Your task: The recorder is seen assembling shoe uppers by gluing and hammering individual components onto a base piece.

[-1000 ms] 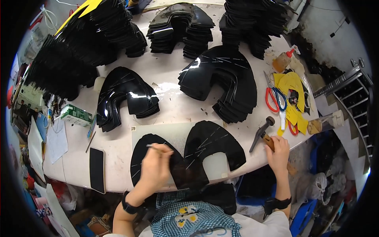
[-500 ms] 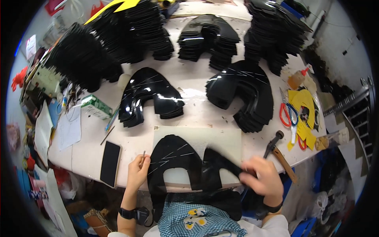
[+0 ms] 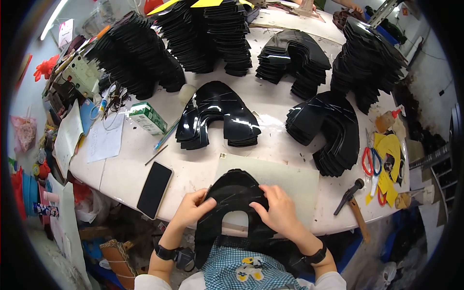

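Note:
A black horseshoe-shaped shoe-upper piece (image 3: 236,193) lies near the table's front edge, partly over a pale cutting mat (image 3: 295,181). Faint pale lines cross its dark face. My left hand (image 3: 195,207) is closed on its left edge, the thumb on top. A thin tip beside those fingers is too small to name. On the opposite edge, my right hand (image 3: 278,210) grips with the thumb on the face and fingers at the rim. Whether one layer or two lie between my hands, I cannot tell.
Shiny black stacks of the same shape stand behind, including a left stack (image 3: 217,108) and a right stack (image 3: 333,125). A phone (image 3: 154,190) lies at left, past it a green box (image 3: 148,118). A hammer (image 3: 356,212) and scissors (image 3: 371,162) lie at right.
My right hand has moved inward from the right with the black piece it was swinging; that piece no longer lies apart. My left hand has shifted onto the left edge. The view has turned slightly.

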Motion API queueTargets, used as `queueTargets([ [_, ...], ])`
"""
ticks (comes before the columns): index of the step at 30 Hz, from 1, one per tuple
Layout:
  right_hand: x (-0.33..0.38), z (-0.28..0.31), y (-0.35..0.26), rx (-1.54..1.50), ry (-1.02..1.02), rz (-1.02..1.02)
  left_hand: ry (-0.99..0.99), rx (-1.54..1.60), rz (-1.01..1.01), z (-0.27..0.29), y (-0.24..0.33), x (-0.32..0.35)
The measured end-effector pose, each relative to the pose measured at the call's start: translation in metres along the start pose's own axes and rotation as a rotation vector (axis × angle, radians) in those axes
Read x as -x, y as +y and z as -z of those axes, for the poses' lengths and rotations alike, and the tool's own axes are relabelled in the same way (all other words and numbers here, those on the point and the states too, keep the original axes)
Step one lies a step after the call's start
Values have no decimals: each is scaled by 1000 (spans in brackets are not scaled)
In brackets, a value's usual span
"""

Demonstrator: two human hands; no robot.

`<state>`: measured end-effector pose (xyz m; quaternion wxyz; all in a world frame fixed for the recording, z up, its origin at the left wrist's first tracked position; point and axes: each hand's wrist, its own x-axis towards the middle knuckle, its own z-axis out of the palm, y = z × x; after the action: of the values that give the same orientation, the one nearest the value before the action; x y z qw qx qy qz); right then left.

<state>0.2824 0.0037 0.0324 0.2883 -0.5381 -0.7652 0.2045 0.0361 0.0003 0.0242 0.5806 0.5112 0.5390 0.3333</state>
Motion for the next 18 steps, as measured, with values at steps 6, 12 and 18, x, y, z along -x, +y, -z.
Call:
queueTargets([
  [6, -6, 49, -1, -760, -327, -190, -107, 140, -364, 4, 23, 13],
  [12, -38, 151, 72, -515, 453, -221, 38, 464, -140, 4, 37, -4],
  [18, -80, 167, 190, 550, 428, -331, 170, 8, 26, 13, 38, -39],
])
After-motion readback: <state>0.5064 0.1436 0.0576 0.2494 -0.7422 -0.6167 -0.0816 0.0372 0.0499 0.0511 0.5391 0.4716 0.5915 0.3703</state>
